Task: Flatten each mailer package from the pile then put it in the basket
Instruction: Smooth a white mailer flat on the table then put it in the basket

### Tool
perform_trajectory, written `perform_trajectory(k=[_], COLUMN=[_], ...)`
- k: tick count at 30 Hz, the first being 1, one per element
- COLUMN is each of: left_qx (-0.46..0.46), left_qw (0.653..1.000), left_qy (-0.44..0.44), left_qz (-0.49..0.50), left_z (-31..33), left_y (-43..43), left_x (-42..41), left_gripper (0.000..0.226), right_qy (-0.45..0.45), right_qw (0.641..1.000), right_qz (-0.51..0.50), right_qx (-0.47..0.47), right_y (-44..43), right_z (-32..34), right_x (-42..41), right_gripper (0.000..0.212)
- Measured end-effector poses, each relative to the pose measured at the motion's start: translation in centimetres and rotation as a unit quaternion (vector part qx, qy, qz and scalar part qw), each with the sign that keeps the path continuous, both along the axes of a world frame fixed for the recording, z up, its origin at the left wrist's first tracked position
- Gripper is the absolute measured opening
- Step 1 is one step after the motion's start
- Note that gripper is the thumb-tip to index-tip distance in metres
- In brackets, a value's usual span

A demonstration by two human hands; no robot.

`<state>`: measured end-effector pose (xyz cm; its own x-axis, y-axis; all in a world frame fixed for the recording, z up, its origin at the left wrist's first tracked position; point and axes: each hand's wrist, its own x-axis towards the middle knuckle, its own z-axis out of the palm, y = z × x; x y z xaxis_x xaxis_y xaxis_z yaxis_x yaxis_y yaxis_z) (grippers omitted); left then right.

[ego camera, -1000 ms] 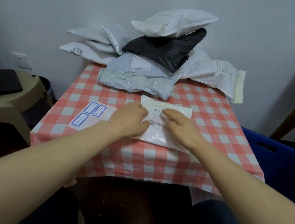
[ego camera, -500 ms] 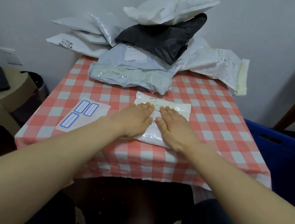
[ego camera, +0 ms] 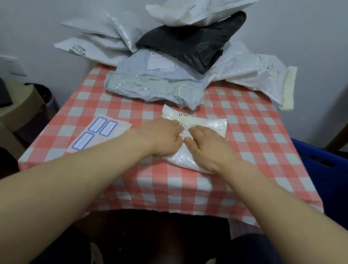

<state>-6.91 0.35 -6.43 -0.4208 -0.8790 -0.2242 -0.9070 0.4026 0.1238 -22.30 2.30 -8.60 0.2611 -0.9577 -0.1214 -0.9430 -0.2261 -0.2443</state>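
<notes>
Small white mailer (ego camera: 212, 122), lying on the checked tablecloth (ego camera: 255, 150) in front of the pile (ego camera: 182, 48): left hand (ego camera: 160, 137) and right hand (ego camera: 209, 149) press it side by side, fingers straight; best swept outward from centre, expelling air, before transfer to the blue basket (ego camera: 333, 177).

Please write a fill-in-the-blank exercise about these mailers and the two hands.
The puffy white plastic mailer on top of the pile rests on a ___ one.
The left hand and right hand press flat on the small white plastic mailer; the sheet of blue-bordered labels lies beside the ___ hand.
The blue plastic basket stands on the person's ___ side.
Missing words: black, left, right.
</notes>
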Motion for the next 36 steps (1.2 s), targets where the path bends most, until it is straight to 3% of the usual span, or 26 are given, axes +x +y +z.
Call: perform_trajectory(k=[4,6,8,11,14,24,27,29,31,34,36], left_qx=[0.033,0.058,0.02,-0.038,0.006,0.018,0.044,0.072,0.044,-0.03,-0.022], left_qw=[0.998,0.992,0.988,0.995,1.0,0.999,0.997,0.99,0.985,0.994,0.998], left_qy=[0.042,0.101,0.138,0.085,0.008,0.035,0.057,0.116,0.158,0.1,0.051], left_qz=[0.013,0.05,0.072,0.029,0.005,-0.001,0.015,0.044,0.05,0.029,0.027], left_z=[0.3,0.7,1.1,1.0,0.0,-1.3,-0.9,-0.3,0.2,0.1,-0.7], left_y=[-0.3,-0.5,-0.8,-1.2,-1.7,-2.7,-2.4,-1.8,-1.4,-0.7,0.3], left_x=[0.3,0.5,0.6,0.0,-0.5,-0.6,-0.8,-0.4,0.2,0.7,0.7], left_gripper=[0.047,0.045,0.04,0.046,0.055,0.048,0.051,0.051,0.051,0.052,0.053], right_qy=[-0.048,-0.213,-0.323,-0.176,-0.099,-0.033,-0.053,-0.109,-0.142,-0.107,-0.076], right_qw=[0.998,0.967,0.93,0.978,0.992,0.998,0.996,0.987,0.983,0.993,0.997], right_qz=[0.0,-0.036,-0.093,-0.094,-0.055,-0.045,-0.045,-0.045,-0.054,-0.035,-0.01], right_qx=[0.039,0.138,0.148,0.06,0.061,0.009,0.054,0.114,0.099,0.02,0.025], right_y=[-0.3,-0.1,-0.4,-0.8,-1.0,-1.8,-2.3,-2.4,-2.1,-0.7,0.5], right_z=[0.3,1.3,2.6,2.7,1.0,-0.6,-0.4,0.5,1.5,2.5,1.7], right_x=[-0.1,-0.3,-0.7,-0.6,0.1,0.2,0.0,-0.3,-0.7,0.0,1.0], right_gripper=[0.047,0.038,0.052,0.054,0.058,0.055,0.055,0.054,0.055,0.053,0.056])
